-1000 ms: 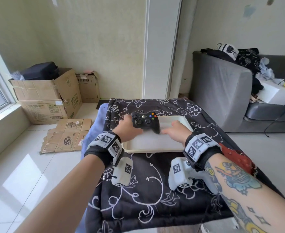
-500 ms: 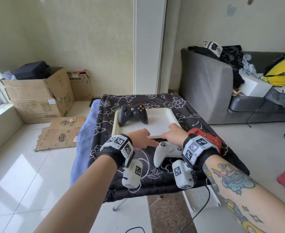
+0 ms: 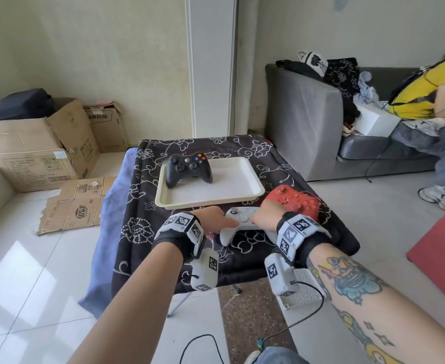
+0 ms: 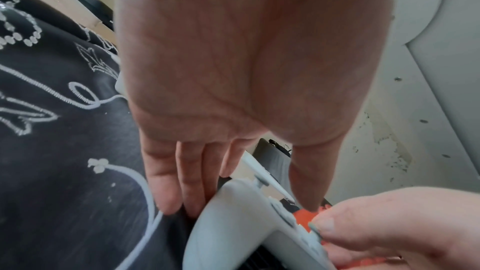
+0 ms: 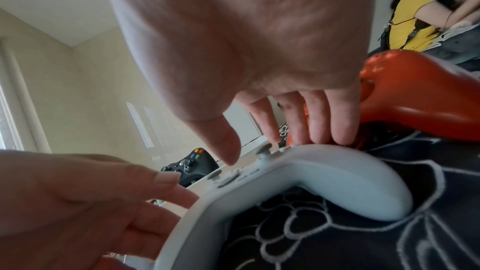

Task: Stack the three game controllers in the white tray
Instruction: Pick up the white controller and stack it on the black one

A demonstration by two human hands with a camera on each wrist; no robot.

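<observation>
The black controller (image 3: 189, 168) lies in the far left part of the white tray (image 3: 211, 203), also seen in the right wrist view (image 5: 189, 168). The white controller (image 3: 238, 224) lies on the patterned cloth just in front of the tray. My left hand (image 3: 216, 222) reaches its left grip with straight fingers (image 4: 166, 188) beside it and the thumb hovering above its face. My right hand (image 3: 264, 216) lies over its right half, fingers (image 5: 319, 126) on the far edge and thumb on the face. The red controller (image 3: 292, 200) sits right behind my right hand.
The table (image 3: 142, 206) is small, with cloth edges close on every side. Cardboard boxes (image 3: 37, 148) stand on the floor at the left. A grey sofa (image 3: 308, 122) with a seated person (image 3: 426, 90) is at the right. A cable (image 3: 303, 319) hangs below my right wrist.
Both hands left the black controller in the tray, drew back towards me and came onto the white controller. The view has pulled back from the table.
</observation>
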